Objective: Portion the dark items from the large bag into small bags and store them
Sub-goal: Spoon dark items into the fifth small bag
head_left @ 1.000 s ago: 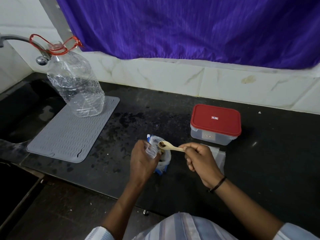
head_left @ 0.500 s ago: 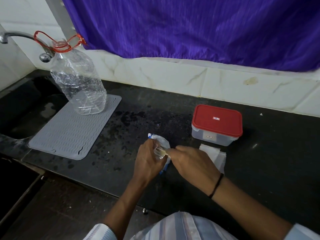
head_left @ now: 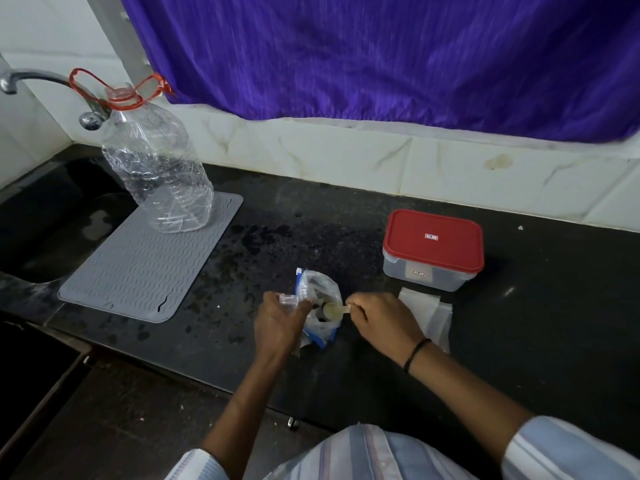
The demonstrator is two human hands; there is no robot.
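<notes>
Between the two hands on the worktop (head_left: 346, 375) stands the large bag (head_left: 320, 317), soft and floppy; left hand (head_left: 278, 322) pinches a small bag (head_left: 289, 299), best held by its rim, right hand (head_left: 379, 322) grips the spoon (head_left: 334, 310) dipped inside.

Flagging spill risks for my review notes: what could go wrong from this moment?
The large bag stands with no hand on it while the right hand dips the spoon in; it might tip. The left hand pinches the small bag at one edge, so spooned pieces may miss.
</notes>
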